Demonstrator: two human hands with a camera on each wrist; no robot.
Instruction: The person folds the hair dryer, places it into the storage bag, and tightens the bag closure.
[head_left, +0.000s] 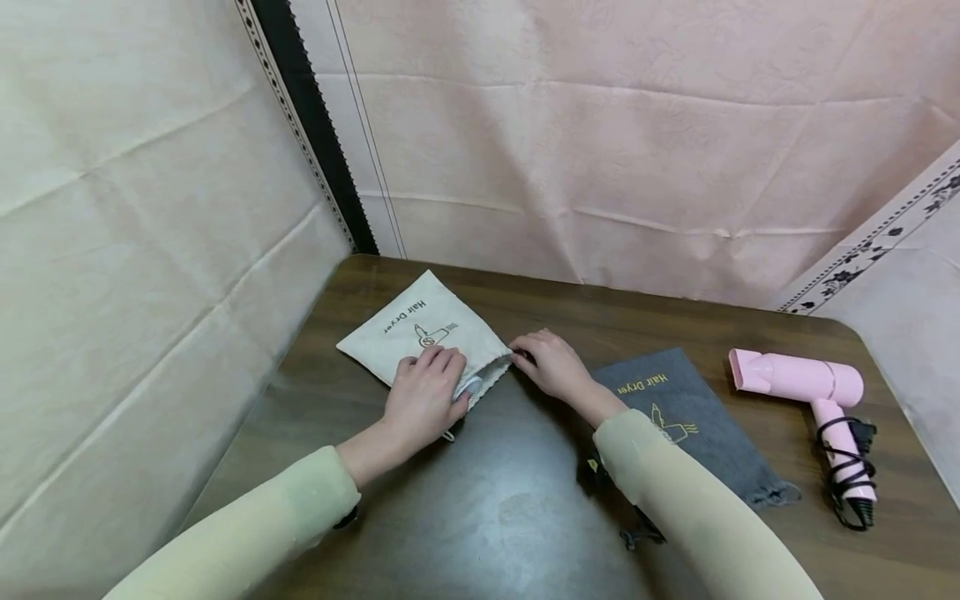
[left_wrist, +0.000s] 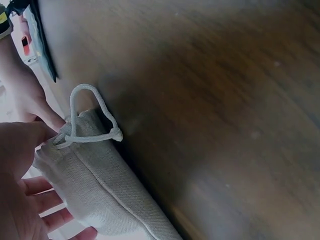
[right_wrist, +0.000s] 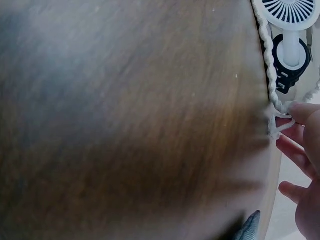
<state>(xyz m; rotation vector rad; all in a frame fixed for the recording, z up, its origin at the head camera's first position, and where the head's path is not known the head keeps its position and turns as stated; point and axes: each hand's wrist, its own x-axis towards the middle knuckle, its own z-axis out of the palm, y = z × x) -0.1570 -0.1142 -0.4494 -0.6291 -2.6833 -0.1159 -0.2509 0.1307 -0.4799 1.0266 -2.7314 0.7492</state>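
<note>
A white cloth drawstring bag (head_left: 408, 321) printed "Hair Dryer" lies on the table with its mouth towards me. My left hand (head_left: 426, 392) grips the near side of the mouth, thumb at the rim and fingers over the printed face. At the mouth's right corner, my right hand (head_left: 553, 362) pinches the white drawstring (right_wrist: 284, 116) between thumb and fingertips. Inside the mouth, the right wrist view shows a white hair dryer (right_wrist: 291, 22) with a round slatted grille and a black part below it. A knotted cord loop (left_wrist: 116, 134) hangs out beside my left thumb.
A dark grey "Hair Dryer" bag (head_left: 697, 417) lies partly under my right forearm. Farther right lies a pink hair dryer (head_left: 795, 379), its black cord (head_left: 840, 467) wound round the handle. Pale cloth walls (head_left: 600, 167) rise behind the wooden table (head_left: 480, 533) and at its sides.
</note>
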